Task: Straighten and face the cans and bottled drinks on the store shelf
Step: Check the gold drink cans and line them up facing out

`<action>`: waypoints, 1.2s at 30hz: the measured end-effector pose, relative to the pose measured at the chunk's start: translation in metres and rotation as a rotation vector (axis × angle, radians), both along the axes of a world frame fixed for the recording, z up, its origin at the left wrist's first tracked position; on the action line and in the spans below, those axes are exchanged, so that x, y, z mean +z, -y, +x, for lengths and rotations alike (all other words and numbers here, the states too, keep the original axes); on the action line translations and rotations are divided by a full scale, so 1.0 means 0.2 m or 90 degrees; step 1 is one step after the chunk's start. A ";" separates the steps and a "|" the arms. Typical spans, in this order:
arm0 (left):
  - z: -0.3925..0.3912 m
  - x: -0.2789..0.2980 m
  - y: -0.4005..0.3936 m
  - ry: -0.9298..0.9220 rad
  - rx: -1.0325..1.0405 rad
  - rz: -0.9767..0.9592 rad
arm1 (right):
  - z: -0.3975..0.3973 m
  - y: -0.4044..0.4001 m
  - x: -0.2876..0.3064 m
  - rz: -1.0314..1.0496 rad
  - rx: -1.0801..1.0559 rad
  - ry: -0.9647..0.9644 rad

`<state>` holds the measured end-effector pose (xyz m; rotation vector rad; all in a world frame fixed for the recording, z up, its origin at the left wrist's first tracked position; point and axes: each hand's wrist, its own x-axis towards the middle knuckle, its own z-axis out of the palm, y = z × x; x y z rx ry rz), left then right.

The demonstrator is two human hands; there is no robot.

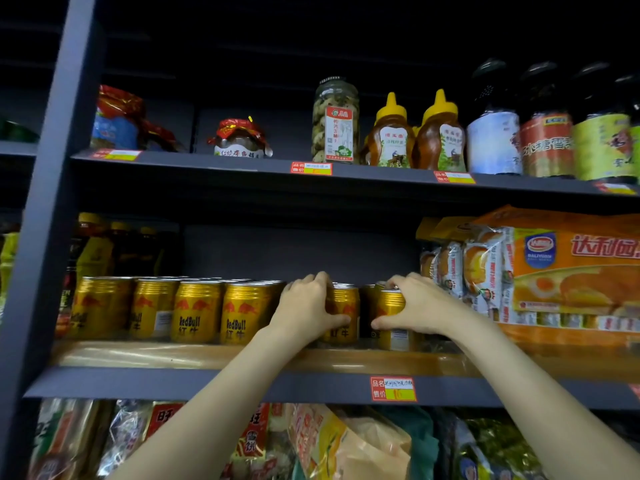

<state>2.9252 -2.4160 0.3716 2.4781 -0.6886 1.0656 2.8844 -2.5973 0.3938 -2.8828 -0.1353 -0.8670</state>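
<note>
On the middle shelf (214,386), the left hand (304,306) grips one gold can (343,313) and the right hand (412,306) grips another (391,317) just right of it, mid-facing; next, each likely needs turning label-forward and aligning with the row (173,310).

We looked at a big dark shelf unit (52,188) in a shop. Its back wall (294,251) was dark grey, and up past the fingers it turned almost black. A tall grey post (45,216) stood far off to the left of the fingers. The top shelf board (242,169) ran across above the fingers, and the light did not reach well there. Under the fingers, the middle shelf (207,386) had a shiny brown floor that caught some light. Its front edge was grey. A red and yellow price tag (393,389) was stuck on that edge, below the fingers.
</note>
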 end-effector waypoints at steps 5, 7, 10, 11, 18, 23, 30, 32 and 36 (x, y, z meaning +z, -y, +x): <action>-0.01 0.02 -0.01 -0.092 -0.021 0.005 | 0.03 -0.03 0.03 0.018 0.006 -0.035; -0.01 0.02 -0.02 -0.155 -0.055 -0.007 | 0.04 -0.02 0.02 0.036 0.018 -0.037; -0.02 0.03 -0.03 -0.173 -0.072 -0.004 | 0.03 -0.01 0.02 0.040 0.044 -0.031; -0.02 0.03 -0.03 -0.178 -0.079 -0.005 | 0.03 -0.01 0.02 0.036 0.045 -0.031; -0.02 0.01 -0.05 -0.066 -0.069 -0.003 | 0.02 0.01 -0.01 0.061 0.083 -0.025; -0.07 0.01 -0.11 0.018 -0.094 0.022 | 0.00 -0.05 -0.03 0.077 0.068 -0.034; -0.18 -0.02 -0.41 0.235 -0.151 0.017 | -0.11 -0.13 -0.06 0.212 0.019 0.197; -0.15 -0.04 -0.54 0.237 -0.117 0.001 | -0.14 -0.23 -0.05 0.242 0.034 0.255; -0.10 -0.10 -0.76 0.162 -0.012 0.001 | -0.17 -0.55 -0.07 0.188 0.087 0.212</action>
